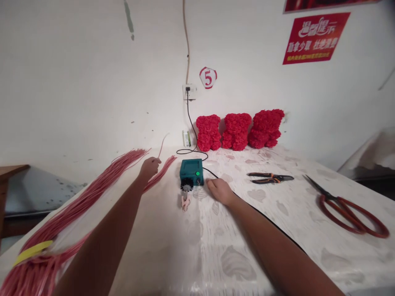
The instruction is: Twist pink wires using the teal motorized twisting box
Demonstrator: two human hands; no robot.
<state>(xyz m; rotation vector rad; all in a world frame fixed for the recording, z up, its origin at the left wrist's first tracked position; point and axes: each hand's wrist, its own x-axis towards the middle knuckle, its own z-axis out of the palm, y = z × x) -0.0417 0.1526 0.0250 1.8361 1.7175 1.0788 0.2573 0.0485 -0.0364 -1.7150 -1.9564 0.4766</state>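
My left hand [149,167] is closed in a pinch on a thin pink strand [162,146] that sticks up from its fingers, beside the far end of a long bundle of pink-red strands [92,193]. My right hand [219,190] rests on the table with its fingers curled, right next to a small teal machine [191,171] with a green light and a black toothed wheel at its front. A few short pink pieces [185,202] lie below the wheel.
The bundle, bound by a yellow band [32,251], runs along the table's left side. Orange-handled pliers [270,177] and large red-handled scissors [350,210] lie to the right. Three red rose bears [237,130] stand against the wall. A black cord [190,119] runs to a wall socket.
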